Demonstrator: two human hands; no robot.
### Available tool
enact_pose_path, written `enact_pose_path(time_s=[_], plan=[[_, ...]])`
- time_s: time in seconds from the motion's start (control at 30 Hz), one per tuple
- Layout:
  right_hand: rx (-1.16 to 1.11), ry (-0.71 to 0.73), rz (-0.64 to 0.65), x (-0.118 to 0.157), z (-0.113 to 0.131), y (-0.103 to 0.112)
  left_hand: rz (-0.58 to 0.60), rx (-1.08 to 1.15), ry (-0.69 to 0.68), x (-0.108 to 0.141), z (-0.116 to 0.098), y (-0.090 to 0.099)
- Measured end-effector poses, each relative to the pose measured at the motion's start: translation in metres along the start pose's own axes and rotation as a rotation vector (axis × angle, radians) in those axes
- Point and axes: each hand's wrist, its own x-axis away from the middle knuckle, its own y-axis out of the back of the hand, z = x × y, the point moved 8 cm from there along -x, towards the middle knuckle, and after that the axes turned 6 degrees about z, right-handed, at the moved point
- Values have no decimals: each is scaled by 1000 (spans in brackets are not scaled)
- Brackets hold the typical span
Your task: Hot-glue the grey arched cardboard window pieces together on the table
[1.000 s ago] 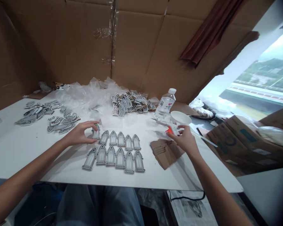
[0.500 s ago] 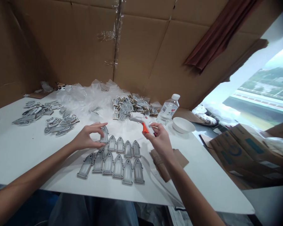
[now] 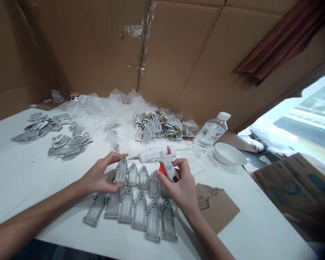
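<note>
My left hand (image 3: 101,175) grips a small grey arched window piece (image 3: 121,172) between thumb and fingers, at its top and bottom ends. A white hot glue gun (image 3: 155,155) with an orange trigger is in my right hand (image 3: 184,187), fingers around its handle. Its metal nozzle points left, close to the top of the held piece; whether they touch I cannot tell. Beside it, more arched pieces (image 3: 143,177) form a row, partly hidden by my right hand. Closer to me lies a second row of larger arched pieces (image 3: 139,211).
Loose grey pieces (image 3: 70,146) lie in heaps at the left, and another pile (image 3: 159,124) is at the back. Clear plastic bags (image 3: 97,108) are heaped behind. To the right are a plastic bottle (image 3: 212,130), a white bowl (image 3: 227,154) and torn cardboard (image 3: 222,209).
My right hand has brought the glue gun left and nearer, so its nozzle is now by the piece in my left hand. The whole view has shifted slightly.
</note>
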Motion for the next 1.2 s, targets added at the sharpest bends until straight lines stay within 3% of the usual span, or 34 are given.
enact_pose_path(time_s=[0.33,0.6,1.2], plan=[[30,-24,109,-2,-11,-15,-89,77,41,4,2,6],[141,-80,136,1,-11,-17,-124,72,-30,6,-6,10],[435,91,8,9,0,-20,-129,49,-13,8,-9,10]])
